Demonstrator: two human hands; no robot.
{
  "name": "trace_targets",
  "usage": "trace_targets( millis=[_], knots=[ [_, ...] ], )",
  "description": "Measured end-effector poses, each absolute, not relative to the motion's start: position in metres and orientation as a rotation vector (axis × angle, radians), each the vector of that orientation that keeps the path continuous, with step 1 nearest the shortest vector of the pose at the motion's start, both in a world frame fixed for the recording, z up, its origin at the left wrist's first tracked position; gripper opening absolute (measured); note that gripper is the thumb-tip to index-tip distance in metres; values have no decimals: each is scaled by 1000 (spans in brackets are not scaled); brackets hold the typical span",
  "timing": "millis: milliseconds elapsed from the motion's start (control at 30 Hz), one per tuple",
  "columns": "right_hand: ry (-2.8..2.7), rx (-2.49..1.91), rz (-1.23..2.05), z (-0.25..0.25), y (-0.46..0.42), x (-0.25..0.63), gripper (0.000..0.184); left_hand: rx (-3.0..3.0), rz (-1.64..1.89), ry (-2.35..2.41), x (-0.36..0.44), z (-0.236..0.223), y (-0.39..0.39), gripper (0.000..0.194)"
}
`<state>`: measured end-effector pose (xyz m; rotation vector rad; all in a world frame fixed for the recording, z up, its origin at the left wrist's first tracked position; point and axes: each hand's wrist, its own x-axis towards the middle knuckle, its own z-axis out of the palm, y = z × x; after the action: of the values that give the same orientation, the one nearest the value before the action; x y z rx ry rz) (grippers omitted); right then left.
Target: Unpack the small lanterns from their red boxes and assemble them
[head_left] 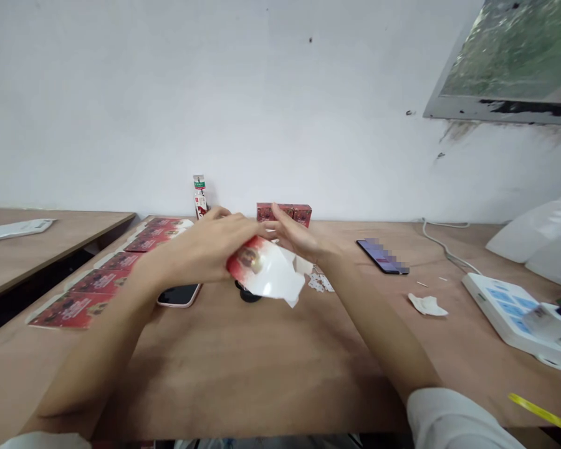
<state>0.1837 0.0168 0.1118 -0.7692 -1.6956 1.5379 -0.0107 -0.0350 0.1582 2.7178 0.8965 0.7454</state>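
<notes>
Above the middle of the desk, my left hand [219,240] is closed over a red and white cardboard box [266,268], with its white flaps loose toward the right. My right hand [292,231] is at the box's far side, thumb raised and fingers curled in against the cardboard close to my left fingers. Parts of those fingers are hidden. Below the box, a small black round object [249,294] is partly covered. Two finished-looking red boxes [283,213] stand by the wall behind my hands.
Flat red printed boxes [91,284] lie in a row at the left. A light-edged phone [180,295] lies near my left forearm, a dark phone [382,256] at the right. White paper scraps [320,282], crumpled tissue [427,305], a tube [199,196] and a power strip [514,312] are around.
</notes>
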Motion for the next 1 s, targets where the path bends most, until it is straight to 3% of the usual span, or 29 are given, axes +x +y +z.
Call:
trace_targets(
  millis=[67, 200, 333, 567, 667, 800, 1000],
  knots=[
    [-1700, -834, 1428, 112, 22, 192, 65, 2701, 828, 1105, -28, 175, -33, 34],
    [-1640, -923, 1201, 116, 23, 207, 57, 2856, 1039, 1596, -82, 202, 5, 63],
    [-1659, -960, 1008, 123, 16, 217, 48, 2954, 680, 1861, -137, 194, 79, 58],
    [-1930, -1128, 627, 127, 1, 216, 40, 2523, 219, 2120, -177, 149, 168, 50],
    [-2037, -1197, 503, 127, -2, 214, 39, 2437, -29, 2205, -179, 141, 188, 58],
    [-2111, -1259, 400, 128, -5, 212, 40, 2387, -81, 2236, -181, 135, 203, 67],
    [-2114, -1300, 339, 128, -6, 212, 38, 2379, -147, 2258, -177, 135, 196, 97]
  ],
)
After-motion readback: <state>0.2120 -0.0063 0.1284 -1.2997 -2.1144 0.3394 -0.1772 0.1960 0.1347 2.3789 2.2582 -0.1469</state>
